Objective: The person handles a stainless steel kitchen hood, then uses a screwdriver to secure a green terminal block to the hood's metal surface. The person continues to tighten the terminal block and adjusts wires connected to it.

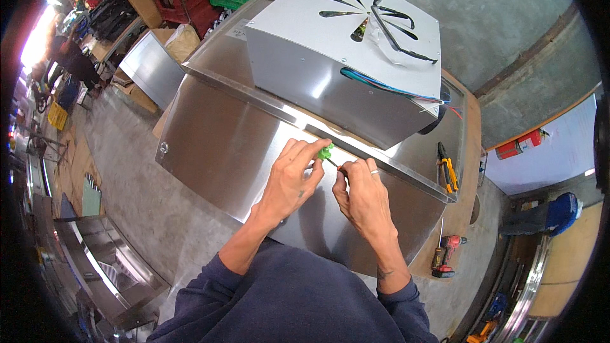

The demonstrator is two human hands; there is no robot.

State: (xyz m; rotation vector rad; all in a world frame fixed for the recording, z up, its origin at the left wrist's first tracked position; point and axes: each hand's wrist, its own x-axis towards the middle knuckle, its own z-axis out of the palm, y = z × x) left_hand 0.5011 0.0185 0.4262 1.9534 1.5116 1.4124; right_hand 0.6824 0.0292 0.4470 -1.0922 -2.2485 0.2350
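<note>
A small green plastic connector (pixel 326 152) is pinched between the thumb and fingertips of the left hand (pixel 289 181), just above the raised lip of a large stainless steel hood (pixel 216 146). Most of the connector is covered by the fingers, so its shape cannot be made out. The right hand (pixel 363 197) is closed narrowly on a thin tool (pixel 338 169) (only a dark tip with a trace of red is seen; the rest is hidden in the fist), and that tip is held against the connector. Both forearms are brought in from the lower edge in dark blue sleeves, the wrists resting over the sloped steel sheet. Behind the lip a grey metal box (pixel 343 44) with slotted top is mounted; blue and red wires (pixel 394 91) are led out of its side. Yellow-handled pliers (pixel 447 168) are laid on the workbench to the right, and a red cordless drill (pixel 447 255) near its edge.
</note>
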